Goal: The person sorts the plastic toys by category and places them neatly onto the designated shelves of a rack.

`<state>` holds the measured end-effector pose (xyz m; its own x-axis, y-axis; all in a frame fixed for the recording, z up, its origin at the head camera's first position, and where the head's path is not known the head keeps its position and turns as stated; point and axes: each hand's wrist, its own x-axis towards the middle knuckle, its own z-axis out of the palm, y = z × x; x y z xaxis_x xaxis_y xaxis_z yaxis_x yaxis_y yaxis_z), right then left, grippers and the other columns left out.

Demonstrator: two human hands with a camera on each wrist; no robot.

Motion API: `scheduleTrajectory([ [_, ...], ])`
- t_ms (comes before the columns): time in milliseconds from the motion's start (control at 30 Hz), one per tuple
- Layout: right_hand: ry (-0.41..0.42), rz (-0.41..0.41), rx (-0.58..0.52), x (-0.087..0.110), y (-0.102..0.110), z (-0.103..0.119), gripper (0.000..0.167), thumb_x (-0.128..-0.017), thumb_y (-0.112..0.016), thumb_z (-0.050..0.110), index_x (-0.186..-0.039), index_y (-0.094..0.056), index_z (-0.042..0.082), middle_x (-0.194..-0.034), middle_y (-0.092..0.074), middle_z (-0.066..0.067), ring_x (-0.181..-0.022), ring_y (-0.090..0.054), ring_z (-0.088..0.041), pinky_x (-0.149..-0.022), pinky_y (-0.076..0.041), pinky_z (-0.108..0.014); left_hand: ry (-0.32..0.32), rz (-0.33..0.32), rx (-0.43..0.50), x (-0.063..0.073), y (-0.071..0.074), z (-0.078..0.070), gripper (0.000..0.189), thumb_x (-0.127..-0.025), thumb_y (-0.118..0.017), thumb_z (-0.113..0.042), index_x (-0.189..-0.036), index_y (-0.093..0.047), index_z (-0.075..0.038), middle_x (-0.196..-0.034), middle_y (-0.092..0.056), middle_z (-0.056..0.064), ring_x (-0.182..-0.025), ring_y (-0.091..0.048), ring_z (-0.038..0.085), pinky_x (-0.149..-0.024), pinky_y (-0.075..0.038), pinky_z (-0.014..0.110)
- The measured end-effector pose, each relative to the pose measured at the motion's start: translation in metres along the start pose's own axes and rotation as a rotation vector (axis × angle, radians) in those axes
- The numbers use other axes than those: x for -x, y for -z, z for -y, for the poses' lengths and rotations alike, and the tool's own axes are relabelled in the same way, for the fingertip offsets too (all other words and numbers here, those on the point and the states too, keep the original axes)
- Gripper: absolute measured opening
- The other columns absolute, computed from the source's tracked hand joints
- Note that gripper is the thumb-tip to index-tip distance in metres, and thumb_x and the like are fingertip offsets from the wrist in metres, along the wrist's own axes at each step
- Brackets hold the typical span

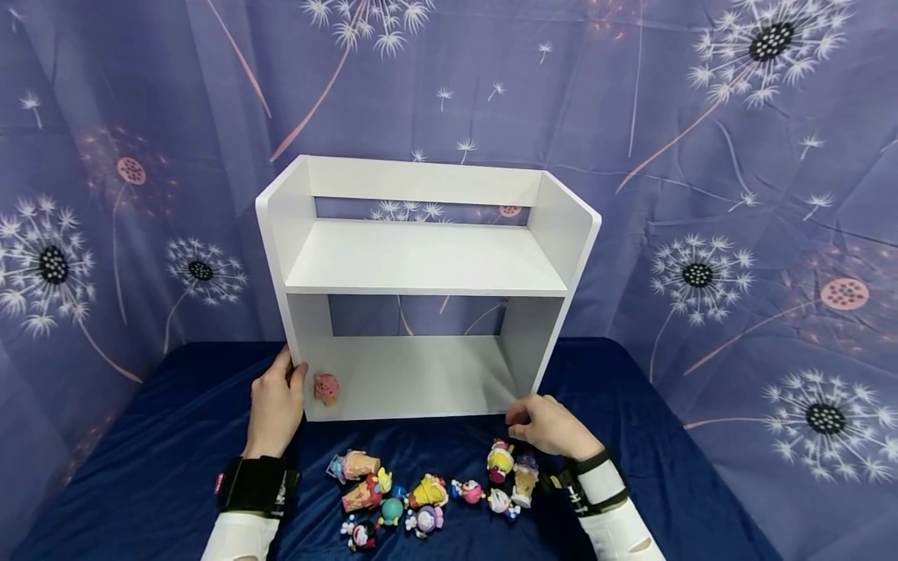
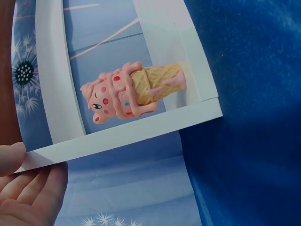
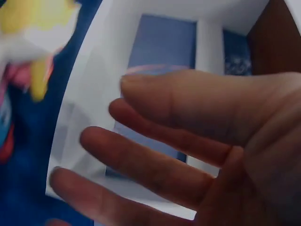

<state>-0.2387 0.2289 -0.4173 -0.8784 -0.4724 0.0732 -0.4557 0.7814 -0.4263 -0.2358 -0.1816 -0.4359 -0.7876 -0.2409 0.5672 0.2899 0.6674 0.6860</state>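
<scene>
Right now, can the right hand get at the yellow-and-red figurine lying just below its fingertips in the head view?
Likely yes: the right hand holds nothing, and the yellow-and-red figurine lies close by, with nothing visible between them.

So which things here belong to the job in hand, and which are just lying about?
Seemingly part of the job:
white shelf, pinched by the left hand
pink ice-cream figurine on its lower level
probably the loose figurines

Apparently just background:
blue cloth
dandelion-patterned curtain
</scene>
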Motion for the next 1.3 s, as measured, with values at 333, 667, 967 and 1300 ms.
scheduleTrajectory([
  [333,-0.228,0.158,-0.012,0.005,-0.008,-0.007,0.009,-0.079,-0.077,0.011,-0.081,-0.069,0.014,-0.069,-0.06,0.004,-0.046,-0.054,-0.016,-0.042,-0.047,-0.034,-0.014,-0.002,-0.004,0.0,0.001,0.001,0.027,-0.098,-0.057,-0.002,-0.125,-0.058,0.002,-0.106,-0.066,0.03,-0.093,-0.066,0.044,-0.074,-0.05,0.057],
  [667,-0.296,0.257,0.014,0.002,-0.019,-0.011,0.008,-0.083,-0.075,0.019,-0.081,-0.07,0.014,-0.067,-0.061,0.002,-0.048,-0.059,-0.018,-0.044,-0.047,-0.031,-0.014,-0.012,-0.009,0.0,0.0,0.0,0.026,-0.097,-0.057,0.0,-0.123,-0.058,0.002,-0.105,-0.066,0.029,-0.092,-0.065,0.044,-0.074,-0.049,0.057],
  [967,-0.231,0.276,0.048,0.002,-0.021,-0.012,0.009,-0.08,-0.076,0.021,-0.075,-0.07,0.016,-0.064,-0.059,0.006,-0.049,-0.053,-0.012,-0.046,-0.044,-0.029,-0.011,-0.008,-0.009,0.0,0.0,0.001,0.026,-0.098,-0.057,-0.001,-0.123,-0.058,0.003,-0.105,-0.066,0.03,-0.092,-0.065,0.044,-0.074,-0.049,0.056],
  [1300,-0.224,0.275,0.067,0.001,-0.02,-0.011,0.016,-0.077,-0.078,0.013,-0.068,-0.066,0.017,-0.063,-0.058,0.006,-0.054,-0.053,-0.012,-0.051,-0.044,-0.029,-0.017,0.002,0.003,0.001,0.0,0.001,0.025,-0.098,-0.056,-0.001,-0.123,-0.058,0.002,-0.105,-0.066,0.029,-0.092,-0.066,0.042,-0.073,-0.05,0.055],
])
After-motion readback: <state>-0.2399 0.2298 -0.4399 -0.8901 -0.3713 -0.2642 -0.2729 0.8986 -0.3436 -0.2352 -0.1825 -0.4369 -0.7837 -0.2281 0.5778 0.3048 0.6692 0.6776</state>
